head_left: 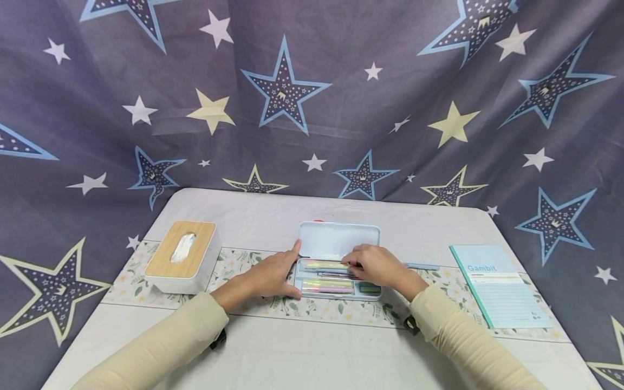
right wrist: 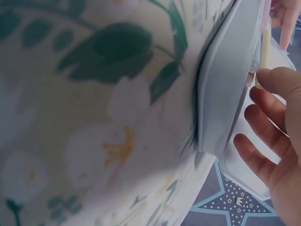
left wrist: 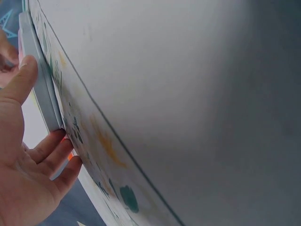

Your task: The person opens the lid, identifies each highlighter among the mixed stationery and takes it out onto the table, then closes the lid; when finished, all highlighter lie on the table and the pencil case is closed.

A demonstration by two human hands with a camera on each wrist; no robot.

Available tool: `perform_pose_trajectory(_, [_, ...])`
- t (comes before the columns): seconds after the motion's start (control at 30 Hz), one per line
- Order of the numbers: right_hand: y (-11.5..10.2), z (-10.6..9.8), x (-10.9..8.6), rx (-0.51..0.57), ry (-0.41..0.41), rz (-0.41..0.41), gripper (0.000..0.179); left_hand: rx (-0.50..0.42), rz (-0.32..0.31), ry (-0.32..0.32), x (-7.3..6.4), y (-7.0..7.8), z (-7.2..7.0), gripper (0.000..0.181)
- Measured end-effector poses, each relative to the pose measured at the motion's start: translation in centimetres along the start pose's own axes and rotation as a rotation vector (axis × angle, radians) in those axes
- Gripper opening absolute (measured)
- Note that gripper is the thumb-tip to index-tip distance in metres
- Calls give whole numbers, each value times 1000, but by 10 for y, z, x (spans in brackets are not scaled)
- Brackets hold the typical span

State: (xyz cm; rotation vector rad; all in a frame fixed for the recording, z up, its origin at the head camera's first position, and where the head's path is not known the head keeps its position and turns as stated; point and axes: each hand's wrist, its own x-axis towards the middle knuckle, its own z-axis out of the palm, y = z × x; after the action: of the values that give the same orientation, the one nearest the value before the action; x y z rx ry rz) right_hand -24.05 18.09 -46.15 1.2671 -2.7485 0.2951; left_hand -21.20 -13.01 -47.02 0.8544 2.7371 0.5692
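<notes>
A pale blue pencil case [head_left: 336, 297] lies with its lid [head_left: 336, 241] folded back, away from me. Inside are several pens [head_left: 327, 283] in pastel colours and a dark green block [head_left: 369, 289] at the right end. My left hand [head_left: 275, 275] rests at the case's left end, fingers spread, thumb by the near corner and index finger by the hinge. Over the right half of the case, my right hand [head_left: 372, 264] reaches in. The right wrist view shows its thumb and index finger pinching the end of a slim yellow pen [right wrist: 265, 52]; its other fingers are loosely bent.
To the left stands a tissue box [head_left: 163, 262] with a wooden top. A light blue notebook [head_left: 502, 292] lies at the right. Beside the case, past my right hand, is a blue pen [head_left: 423, 266]. A small red thing [head_left: 318, 220] peeks out behind the lid.
</notes>
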Motion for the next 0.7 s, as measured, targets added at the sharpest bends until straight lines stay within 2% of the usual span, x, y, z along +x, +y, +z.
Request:
perform_pose_trajectory(0.13, [1,-2,-1,-15,3,-17,21,2,-3,1,0,0,1,131])
perform_pose_trajectory(0.33, [1,-4,-6,13,2,4,22,5,-5,-5,-1,0,1,130])
perform_pose_trajectory(0.7, [10,-12,-18,5,45,10,20,4,2,-2,0,0,1,130])
